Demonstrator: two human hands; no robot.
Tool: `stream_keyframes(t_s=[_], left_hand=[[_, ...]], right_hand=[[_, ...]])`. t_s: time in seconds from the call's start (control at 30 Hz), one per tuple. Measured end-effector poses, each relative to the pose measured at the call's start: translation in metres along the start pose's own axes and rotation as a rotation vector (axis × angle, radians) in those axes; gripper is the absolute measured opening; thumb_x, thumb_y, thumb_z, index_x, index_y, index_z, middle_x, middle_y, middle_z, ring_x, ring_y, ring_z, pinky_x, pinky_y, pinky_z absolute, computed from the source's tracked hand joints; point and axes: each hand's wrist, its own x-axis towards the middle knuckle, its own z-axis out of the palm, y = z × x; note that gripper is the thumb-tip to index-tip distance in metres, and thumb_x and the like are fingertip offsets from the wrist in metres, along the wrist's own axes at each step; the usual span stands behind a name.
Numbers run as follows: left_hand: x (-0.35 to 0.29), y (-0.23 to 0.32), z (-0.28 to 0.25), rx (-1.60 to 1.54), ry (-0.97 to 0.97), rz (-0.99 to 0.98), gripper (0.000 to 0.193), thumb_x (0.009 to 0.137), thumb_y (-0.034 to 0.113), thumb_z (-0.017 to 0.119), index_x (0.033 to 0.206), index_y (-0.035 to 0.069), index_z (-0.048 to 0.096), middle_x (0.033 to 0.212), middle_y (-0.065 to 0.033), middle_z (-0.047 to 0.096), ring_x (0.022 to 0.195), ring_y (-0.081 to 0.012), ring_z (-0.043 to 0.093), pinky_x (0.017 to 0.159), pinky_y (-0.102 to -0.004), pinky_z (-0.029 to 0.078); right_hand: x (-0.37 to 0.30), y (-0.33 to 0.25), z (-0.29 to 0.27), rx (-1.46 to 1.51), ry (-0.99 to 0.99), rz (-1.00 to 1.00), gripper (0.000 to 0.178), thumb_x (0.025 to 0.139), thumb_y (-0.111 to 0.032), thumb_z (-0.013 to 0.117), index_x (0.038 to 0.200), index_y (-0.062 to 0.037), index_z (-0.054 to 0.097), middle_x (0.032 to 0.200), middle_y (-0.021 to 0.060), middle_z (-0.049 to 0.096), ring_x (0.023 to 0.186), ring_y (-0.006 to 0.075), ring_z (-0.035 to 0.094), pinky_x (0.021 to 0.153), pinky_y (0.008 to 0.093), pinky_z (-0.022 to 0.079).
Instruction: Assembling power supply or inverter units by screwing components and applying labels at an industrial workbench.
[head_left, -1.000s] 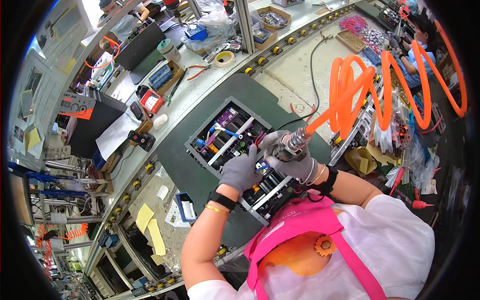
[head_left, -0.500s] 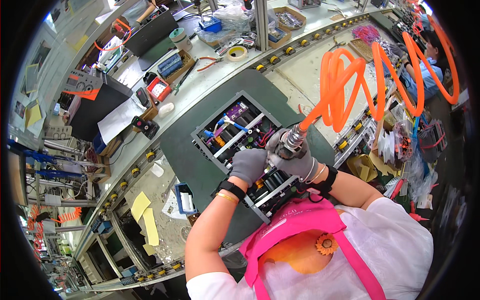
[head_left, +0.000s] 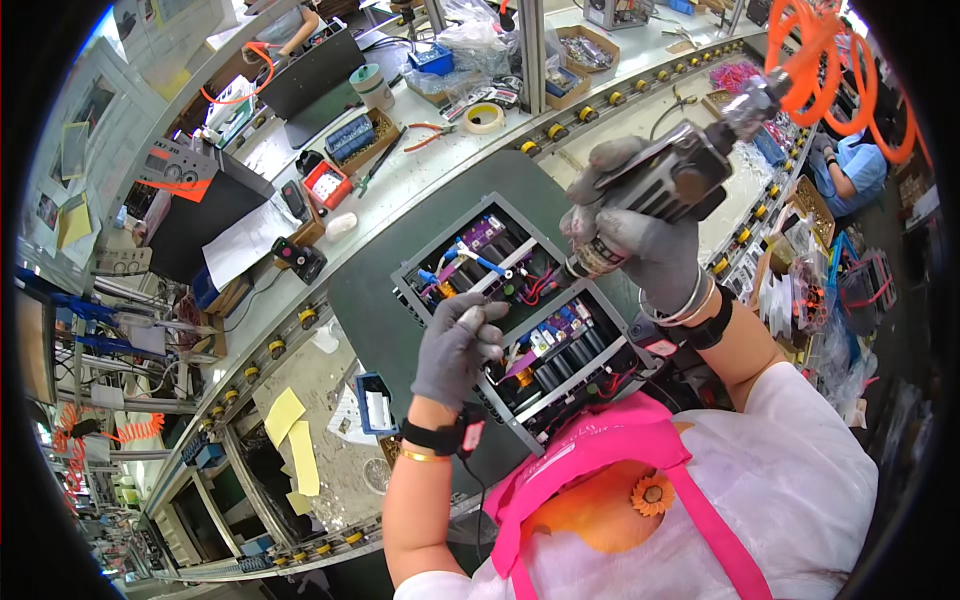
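Note:
Two open metal chassis lie one behind the other on a dark green board. The farther chassis holds a purple circuit board, dark cylinders and coloured wires; the nearer chassis has similar parts. My gloved right hand is wrapped round an air screwdriver, raised above the right side of both, with an orange coiled hose at its tail. Over the left edges of the chassis, my gloved left hand has its fingers curled together; whatever they hold, if anything, is too small to make out.
Left of the board stands a blue bin with a white roll. Yellow paper strips lie nearby. Along the far bench are pliers, a tape roll and a red box. A co-worker sits at far right.
My right hand has lifted the air screwdriver up and right, away from the chassis. My left hand has drawn back to the left, uncovering the nearer chassis.

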Motion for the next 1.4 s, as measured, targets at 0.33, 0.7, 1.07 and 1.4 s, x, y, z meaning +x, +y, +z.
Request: stream_keyframes(t_s=[0.33,0.7,1.07,1.4], left_hand=[[0.021,-0.029,0.018,-0.287,0.082,0.081,0.013,0.091,0.023,0.061,0.087,0.012,0.056,0.066,-0.0006,0.054,0.052,-0.0072,0.047,0.040,-0.0204,0.036],[0.033,-0.028,0.021,-0.426,0.129,-0.009,0.025,0.094,0.030,0.056,0.099,0.006,0.059,0.069,-0.0008,0.055,0.052,-0.0058,0.048,0.041,-0.0191,0.038],[0.045,-0.020,0.027,-0.281,0.218,0.055,0.034,0.092,0.040,0.057,0.089,0.007,0.057,0.059,0.0004,0.049,0.041,-0.0066,0.040,0.034,-0.0205,0.030],[0.040,0.020,0.014,0.018,0.262,-0.097,0.048,0.093,0.044,0.055,0.110,0.000,0.060,0.065,-0.0005,0.053,0.043,-0.0043,0.036,0.035,-0.0212,0.030]], right_hand=[[0.017,0.039,0.000,0.282,-0.105,-0.035,0.046,0.075,0.001,0.058,0.120,-0.0038,0.048,0.102,0.0150,0.063,0.077,0.0202,0.063,0.076,0.0396,0.051],[0.026,0.078,-0.011,0.340,-0.083,0.077,0.050,0.076,0.003,0.058,0.123,-0.0071,0.047,0.104,0.0136,0.061,0.081,0.0211,0.062,0.080,0.0418,0.048],[0.028,0.085,-0.007,0.357,-0.055,-0.013,0.048,0.077,0.002,0.057,0.123,-0.0061,0.047,0.097,0.0130,0.059,0.080,0.0204,0.061,0.080,0.0398,0.049],[0.043,0.088,-0.015,0.420,-0.004,-0.008,0.045,0.074,0.007,0.059,0.117,-0.0028,0.049,0.096,0.0128,0.063,0.082,0.0197,0.064,0.076,0.0344,0.054]])
